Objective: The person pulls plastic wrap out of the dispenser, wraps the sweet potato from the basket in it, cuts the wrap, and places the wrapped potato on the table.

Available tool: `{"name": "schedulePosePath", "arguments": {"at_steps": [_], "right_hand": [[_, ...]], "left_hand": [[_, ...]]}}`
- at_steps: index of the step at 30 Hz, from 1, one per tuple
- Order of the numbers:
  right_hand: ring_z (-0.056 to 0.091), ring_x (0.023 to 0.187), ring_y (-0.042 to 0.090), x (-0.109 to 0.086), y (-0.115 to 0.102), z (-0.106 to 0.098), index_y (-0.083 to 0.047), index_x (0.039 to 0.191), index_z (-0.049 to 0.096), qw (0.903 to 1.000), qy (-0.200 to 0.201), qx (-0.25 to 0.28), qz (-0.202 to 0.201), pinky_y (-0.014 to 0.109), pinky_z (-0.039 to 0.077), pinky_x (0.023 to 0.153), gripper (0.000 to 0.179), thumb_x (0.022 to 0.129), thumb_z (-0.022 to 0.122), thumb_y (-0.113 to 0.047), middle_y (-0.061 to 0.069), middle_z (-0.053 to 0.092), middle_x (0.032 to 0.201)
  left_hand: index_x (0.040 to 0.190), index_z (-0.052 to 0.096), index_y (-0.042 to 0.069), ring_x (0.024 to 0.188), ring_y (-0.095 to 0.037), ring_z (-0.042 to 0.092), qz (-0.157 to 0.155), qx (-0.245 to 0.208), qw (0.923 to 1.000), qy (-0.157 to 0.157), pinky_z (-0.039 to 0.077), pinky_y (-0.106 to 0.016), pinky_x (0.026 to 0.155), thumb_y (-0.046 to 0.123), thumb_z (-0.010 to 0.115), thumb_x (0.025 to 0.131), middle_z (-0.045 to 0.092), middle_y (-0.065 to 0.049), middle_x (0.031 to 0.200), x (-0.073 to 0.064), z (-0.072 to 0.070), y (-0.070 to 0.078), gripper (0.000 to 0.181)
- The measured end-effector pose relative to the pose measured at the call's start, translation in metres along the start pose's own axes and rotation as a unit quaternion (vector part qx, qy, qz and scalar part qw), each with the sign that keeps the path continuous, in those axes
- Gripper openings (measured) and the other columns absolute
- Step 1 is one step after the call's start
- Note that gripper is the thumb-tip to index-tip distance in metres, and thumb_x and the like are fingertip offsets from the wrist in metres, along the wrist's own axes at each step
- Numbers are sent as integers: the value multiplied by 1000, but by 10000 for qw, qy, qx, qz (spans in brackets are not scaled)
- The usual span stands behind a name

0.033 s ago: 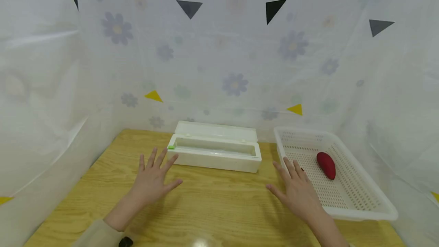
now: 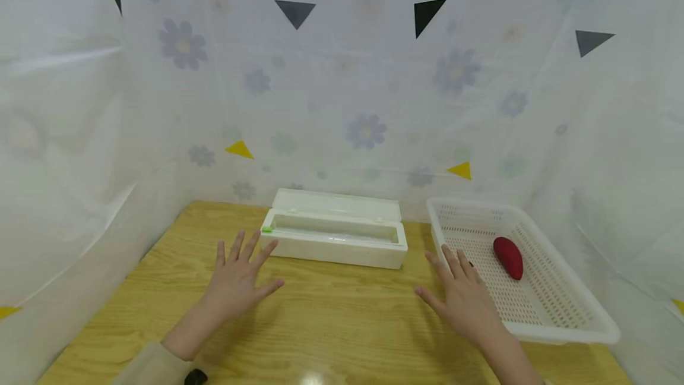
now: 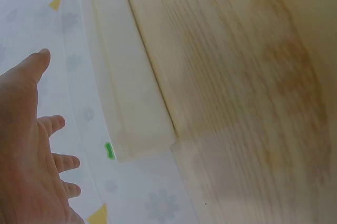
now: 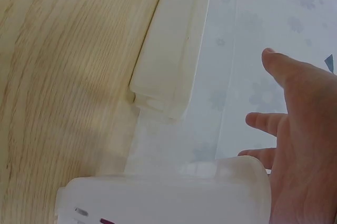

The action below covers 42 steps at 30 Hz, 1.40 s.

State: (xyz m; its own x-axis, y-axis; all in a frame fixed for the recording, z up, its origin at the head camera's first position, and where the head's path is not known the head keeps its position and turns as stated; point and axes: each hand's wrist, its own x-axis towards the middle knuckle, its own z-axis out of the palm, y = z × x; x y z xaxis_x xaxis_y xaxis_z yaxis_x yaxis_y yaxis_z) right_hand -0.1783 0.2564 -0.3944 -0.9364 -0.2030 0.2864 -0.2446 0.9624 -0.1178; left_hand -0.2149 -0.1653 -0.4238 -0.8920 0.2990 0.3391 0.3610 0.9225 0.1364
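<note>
Flowered sheeting (image 2: pixel 320 76) hangs behind a wooden table (image 2: pixel 331 319), on which a white box (image 2: pixel 331 252) stands with its lid (image 2: pixel 336 202) tipped back. Both hands hold nothing, fingers spread: the left hand (image 2: pixel 235 287) near the box's left end, the right hand (image 2: pixel 465 302) beyond its right end. Right of the box, a basket (image 2: pixel 561 334) contains a red object (image 2: pixel 508 258), not yet picked up; work seems barely begun.

The left forearm is clothed in a plain, pale beige sleeve (image 2: pixel 152 366), ended short of the wrist. Beside its cuff a small black, rounded piece (image 2: pixel 196 376) is seen, cut off by the frame. Both hands (image 2: pixel 234 287) (image 2: pixel 469 309) are uncovered, with slender fingers.
</note>
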Motion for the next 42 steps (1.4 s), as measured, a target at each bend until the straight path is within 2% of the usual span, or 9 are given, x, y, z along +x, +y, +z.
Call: {"name": "schedulePosePath", "arguments": {"at_steps": [4, 7, 11, 16, 20, 23, 28, 35, 42], "right_hand": [[19, 138, 46, 1, 0, 0, -19, 146, 35, 9999, 26, 68, -76, 68, 25, 101, 74, 89, 49, -62, 19, 25, 152], [22, 137, 46, 12, -2, -4, -17, 145, 36, 9993, 71, 184, -303, 68, 31, 96, 74, 88, 52, -61, 19, 27, 151], [28, 135, 45, 41, -6, -15, -14, 145, 36, 9958, -25, 541, -744, 65, 37, 94, 75, 86, 61, -52, 20, 31, 149], [34, 133, 41, 79, -16, -28, -13, 146, 34, 9845, -564, 1232, -1111, 59, 34, 101, 73, 87, 66, -40, 18, 35, 147], [37, 132, 36, 108, -24, -28, -14, 145, 37, 9763, -993, 1481, -1230, 55, 34, 104, 67, 88, 66, -34, 14, 41, 145], [42, 130, 34, 128, -28, -21, -13, 142, 41, 9747, -1266, 1302, -1302, 51, 36, 103, 62, 89, 65, -33, 12, 46, 141], [47, 126, 32, 150, -31, -4, -10, 137, 48, 9689, -1644, 1227, -1384, 48, 40, 101, 52, 90, 64, -27, 11, 51, 137], [51, 120, 33, 174, -36, 22, -7, 127, 59, 9655, -1645, 1542, -1302, 45, 43, 98, 40, 89, 66, -15, 9, 59, 129], [58, 111, 29, 185, -48, 41, -5, 118, 65, 9663, -1690, 1419, -1324, 41, 48, 93, 30, 89, 65, -10, 9, 65, 118]], "left_hand": [[148, 32, 24, 142, -44, 6, 24, -37, 10000, 31, 6, -72, 103, 67, 53, 83, 19, -18, 155, 0, -1, -2, 81], [148, 32, 22, 141, -44, 9, 142, -149, 9997, 156, 7, -72, 104, 65, 58, 81, 20, -18, 154, 8, -2, -6, 84], [148, 32, 18, 139, -46, 16, 454, -358, 9976, 373, 13, -70, 104, 59, 66, 78, 22, -19, 153, 28, -5, -11, 88], [147, 32, 16, 137, -43, 22, 774, -660, 9941, 374, 17, -64, 106, 54, 70, 77, 28, -19, 150, 57, -5, -17, 89], [147, 31, 15, 136, -40, 25, 935, -975, 9906, 231, 20, -60, 108, 52, 70, 78, 31, -19, 149, 77, -5, -17, 88], [147, 32, 13, 135, -41, 27, 1005, -1295, 9864, 85, 22, -60, 107, 47, 72, 78, 32, -19, 148, 89, -5, -16, 87], [146, 35, 14, 134, -39, 29, 891, -1793, 9792, -330, 24, -60, 106, 39, 73, 81, 35, -16, 147, 106, -3, -18, 79], [142, 41, 11, 133, -36, 34, 620, -2418, 9652, -776, 29, -55, 107, 25, 70, 86, 41, -13, 144, 120, 8, -30, 65], [139, 45, 6, 130, -36, 40, 712, -2575, 9590, -948, 33, -54, 104, 21, 70, 85, 51, -15, 136, 124, 20, -38, 61]]}}
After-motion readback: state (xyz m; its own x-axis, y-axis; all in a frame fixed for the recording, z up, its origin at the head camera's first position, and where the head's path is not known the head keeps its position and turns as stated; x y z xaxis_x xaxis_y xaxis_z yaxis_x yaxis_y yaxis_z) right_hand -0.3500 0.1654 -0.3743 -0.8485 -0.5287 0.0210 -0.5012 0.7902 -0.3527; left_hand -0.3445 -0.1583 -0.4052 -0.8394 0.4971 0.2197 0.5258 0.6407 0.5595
